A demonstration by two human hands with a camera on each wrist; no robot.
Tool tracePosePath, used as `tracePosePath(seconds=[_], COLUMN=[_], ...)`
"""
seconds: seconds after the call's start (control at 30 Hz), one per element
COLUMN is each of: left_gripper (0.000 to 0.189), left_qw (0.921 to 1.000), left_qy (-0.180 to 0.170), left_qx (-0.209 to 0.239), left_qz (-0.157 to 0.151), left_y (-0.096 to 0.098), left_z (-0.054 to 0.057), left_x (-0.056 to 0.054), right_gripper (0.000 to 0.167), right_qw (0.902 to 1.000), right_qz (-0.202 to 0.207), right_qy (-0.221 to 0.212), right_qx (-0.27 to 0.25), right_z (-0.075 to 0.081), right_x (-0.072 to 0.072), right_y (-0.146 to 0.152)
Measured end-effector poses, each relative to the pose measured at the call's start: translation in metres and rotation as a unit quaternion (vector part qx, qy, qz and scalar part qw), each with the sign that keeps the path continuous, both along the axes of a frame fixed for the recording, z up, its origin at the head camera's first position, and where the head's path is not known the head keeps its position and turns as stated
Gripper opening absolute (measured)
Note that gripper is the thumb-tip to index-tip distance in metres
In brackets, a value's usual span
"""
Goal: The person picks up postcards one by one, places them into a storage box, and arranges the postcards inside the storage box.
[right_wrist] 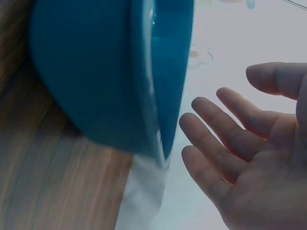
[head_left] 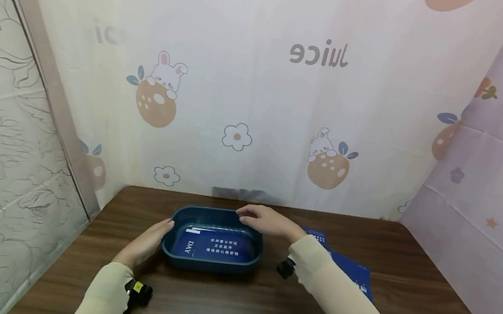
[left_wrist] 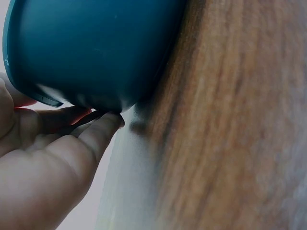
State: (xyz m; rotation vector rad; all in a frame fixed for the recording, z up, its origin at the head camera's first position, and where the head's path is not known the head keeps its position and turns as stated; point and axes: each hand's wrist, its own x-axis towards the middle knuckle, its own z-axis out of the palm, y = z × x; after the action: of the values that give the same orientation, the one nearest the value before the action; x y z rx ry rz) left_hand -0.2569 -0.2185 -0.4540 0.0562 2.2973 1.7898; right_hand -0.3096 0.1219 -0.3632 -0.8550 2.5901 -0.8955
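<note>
A dark teal oblong plastic basin (head_left: 210, 267) sits on the table in the head view. Inside it lies a blue printed card (head_left: 216, 246) with white lettering and the word DAY. My left hand (head_left: 147, 242) is at the basin's left end, its fingers (left_wrist: 103, 129) resting against the outer wall below the rim. Over the back right rim hovers my right hand (head_left: 270, 222), holding nothing. The right wrist view shows its spread, slightly bent fingers (right_wrist: 211, 139) just apart from the basin's rim (right_wrist: 151, 91).
More blue printed cards (head_left: 353, 273) lie on the brown wooden table (head_left: 238, 305) at the right, partly hidden by the right sleeve (head_left: 338, 289). A patterned curtain (head_left: 257, 87) hangs behind the table's back edge, with others along both sides.
</note>
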Motion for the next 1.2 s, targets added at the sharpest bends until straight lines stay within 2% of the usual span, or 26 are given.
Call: tracePosePath(seconds=[0.23,0.53,0.73,0.87,1.03,1.2], left_gripper=[0.073,0.073,0.074,0.074,0.074,0.075], left_qw=[1.0000,1.0000,0.9999,0.9999,0.9999,0.9999], left_qy=[0.001,-0.001,-0.001,-0.004,-0.007,-0.006], left_qx=[-0.003,-0.004,-0.003,-0.005,-0.010,-0.011], left_qz=[-0.007,-0.007,-0.010,-0.011,-0.008,-0.007], left_y=[-0.002,-0.001,0.001,0.001,0.000,-0.002], left_z=[0.001,0.001,0.001,0.002,0.002,0.001], left_x=[0.002,0.000,-0.002,-0.002,-0.001,-0.001], right_gripper=[0.043,0.048,0.055,0.055,0.057,0.059], right_qw=[0.9979,0.9954,0.9894,0.9842,0.9794,0.9786], right_qz=[-0.026,-0.075,-0.113,-0.143,-0.168,-0.180], right_qy=[-0.006,0.003,0.014,0.000,0.000,0.009], right_qx=[-0.059,-0.060,-0.090,-0.105,-0.113,-0.099], right_z=[-0.003,0.000,-0.007,-0.014,-0.016,-0.017], right_x=[0.005,0.014,0.023,0.031,0.037,0.039], right_y=[0.042,0.093,0.134,0.158,0.174,0.180])
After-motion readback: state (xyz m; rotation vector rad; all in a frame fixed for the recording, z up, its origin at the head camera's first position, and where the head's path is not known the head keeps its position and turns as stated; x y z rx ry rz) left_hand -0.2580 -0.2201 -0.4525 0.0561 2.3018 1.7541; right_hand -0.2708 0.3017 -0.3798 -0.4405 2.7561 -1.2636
